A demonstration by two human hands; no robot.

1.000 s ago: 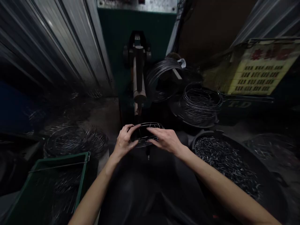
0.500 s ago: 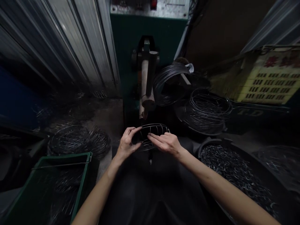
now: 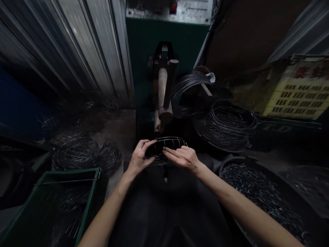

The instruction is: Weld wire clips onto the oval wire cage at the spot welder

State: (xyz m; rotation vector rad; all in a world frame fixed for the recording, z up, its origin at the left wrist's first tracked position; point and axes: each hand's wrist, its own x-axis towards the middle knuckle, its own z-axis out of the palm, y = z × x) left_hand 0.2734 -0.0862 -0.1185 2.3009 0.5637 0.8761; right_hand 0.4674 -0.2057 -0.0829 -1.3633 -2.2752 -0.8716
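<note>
A round wire basket [image 3: 172, 138], made of thin rings joined by short cross wires, is held tilted in front of the machine's electrodes [image 3: 159, 128]. My left hand [image 3: 140, 156] grips its left side, thumb below and fingers on the upper ring. On the right side, my right hand [image 3: 182, 157] is closed on the wires, its index finger stretched across toward the basket's middle. The lower part of the basket is dark and partly behind my fingers. Above it, the green spot-welding machine [image 3: 164, 32] carries two thick cylindrical arms [image 3: 166, 92].
A green crate [image 3: 88, 206] with wire pieces stands at the left, wire rings [image 3: 77, 152] behind it. At the right are a tub of short bent metal pieces [image 3: 257, 192], a pan of wire hoops [image 3: 231, 123], a hanging wire bundle [image 3: 190, 82] and a yellow crate [image 3: 295, 96].
The view has shifted slightly, so the machine and crates sit a little lower and to the right. Both hands keep nearly the same grip on the wire basket.
</note>
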